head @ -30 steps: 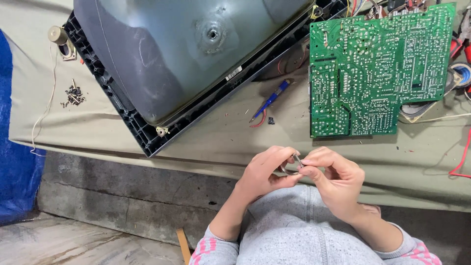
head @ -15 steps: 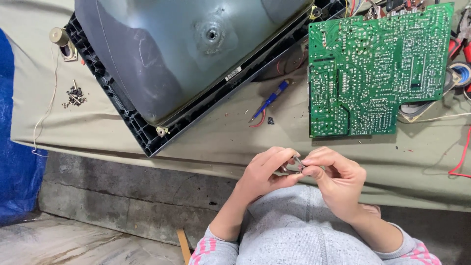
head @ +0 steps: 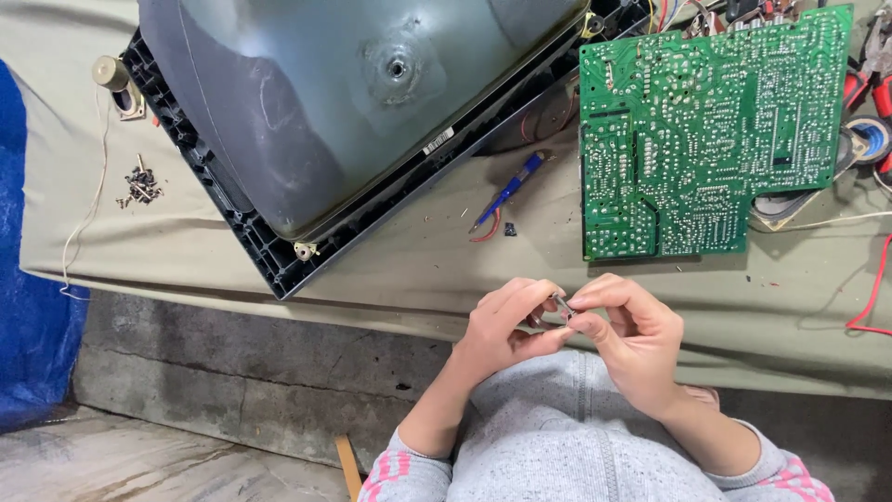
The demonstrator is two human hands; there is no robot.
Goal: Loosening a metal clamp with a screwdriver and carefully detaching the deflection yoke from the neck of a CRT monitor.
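One screen unit: a picture tube lying face down in its black plastic front frame on the cloth-covered bench, grey funnel back upward. One label: a small white rectangular sticker on the tube's lower right flank, near the frame edge

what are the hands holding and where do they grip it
A small metal part, pinched between the fingertips of the left hand and right hand, one at each end. What it is cannot be told.
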